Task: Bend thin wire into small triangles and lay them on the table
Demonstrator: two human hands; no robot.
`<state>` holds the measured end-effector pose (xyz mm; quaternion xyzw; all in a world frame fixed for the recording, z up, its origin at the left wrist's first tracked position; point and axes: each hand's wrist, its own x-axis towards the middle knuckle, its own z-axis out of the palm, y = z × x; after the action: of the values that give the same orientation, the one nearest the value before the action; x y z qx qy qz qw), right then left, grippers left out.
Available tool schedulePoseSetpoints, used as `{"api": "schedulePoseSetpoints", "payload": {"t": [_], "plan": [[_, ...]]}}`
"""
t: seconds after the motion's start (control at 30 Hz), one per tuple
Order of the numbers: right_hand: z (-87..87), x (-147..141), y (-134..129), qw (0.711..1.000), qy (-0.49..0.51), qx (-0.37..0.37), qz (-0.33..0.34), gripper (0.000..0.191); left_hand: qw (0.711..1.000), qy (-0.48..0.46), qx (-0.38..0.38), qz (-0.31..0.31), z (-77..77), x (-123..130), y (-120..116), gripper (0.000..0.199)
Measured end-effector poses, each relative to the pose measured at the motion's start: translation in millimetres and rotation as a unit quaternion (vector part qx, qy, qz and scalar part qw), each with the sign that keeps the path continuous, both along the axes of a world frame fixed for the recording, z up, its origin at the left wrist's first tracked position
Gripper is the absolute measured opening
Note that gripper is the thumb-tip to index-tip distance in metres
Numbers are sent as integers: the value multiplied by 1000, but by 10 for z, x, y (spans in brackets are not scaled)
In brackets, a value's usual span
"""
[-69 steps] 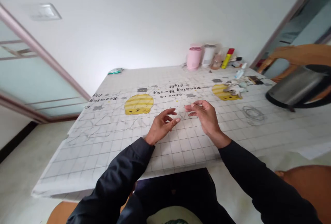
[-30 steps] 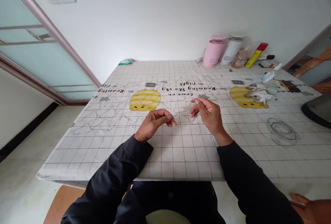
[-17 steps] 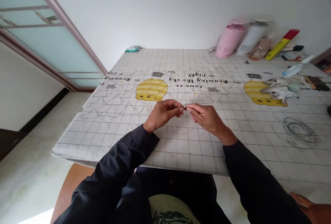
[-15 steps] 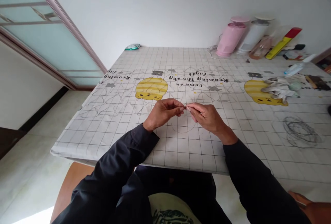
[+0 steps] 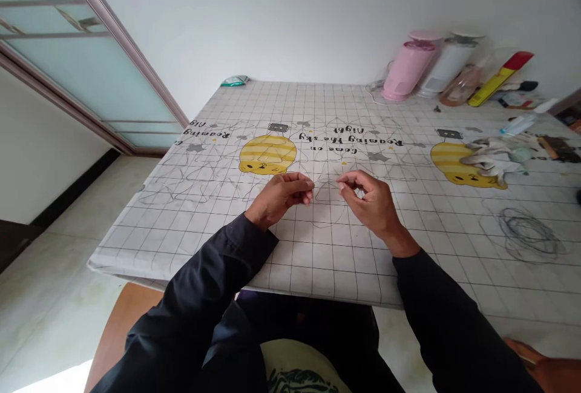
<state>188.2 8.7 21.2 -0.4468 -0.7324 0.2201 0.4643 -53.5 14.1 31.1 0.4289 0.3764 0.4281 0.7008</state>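
Note:
My left hand is closed in a pinch over the near middle of the table, thumb against the forefinger, on a thin wire. Facing it across a small gap, my right hand also pinches the wire between thumb and fingertips. A faint curve of the thin wire hangs below and between the two hands. More bent, thin grey wire pieces lie spread over the tablecloth to the left and beyond my hands. The wire ends inside my fingers are too fine to make out.
A coil of wire lies on the checked tablecloth at the right. Beyond it are crumpled gloves and a clear bottle. A pink cylinder, a white cylinder and a yellow-red box stand along the wall.
My hands, which met at the fingertips, have drawn apart, the left one slightly leftward and the right one to the right. The view has shifted slightly.

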Motion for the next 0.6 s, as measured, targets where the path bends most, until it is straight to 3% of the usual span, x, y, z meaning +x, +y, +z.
{"api": "schedulePoseSetpoints", "payload": {"t": [0.13, 0.3, 0.43, 0.6], "plan": [[-7, -23, -6, 997, -21, 68, -35, 7, 998, -29, -29, -40, -17, -4, 9, 24], [-12, -43, -30, 989, -44, 127, -55, 9, 998, -36, -39, -38, -24, -17, 25, 42], [-43, -34, -28, 984, -74, 160, -34, 13, 997, -24, -40, -63, -6, -25, 24, 46], [-64, -27, -15, 973, -110, 200, 22, 17, 997, -23, -24, -70, -9, -5, 16, 34]]}}
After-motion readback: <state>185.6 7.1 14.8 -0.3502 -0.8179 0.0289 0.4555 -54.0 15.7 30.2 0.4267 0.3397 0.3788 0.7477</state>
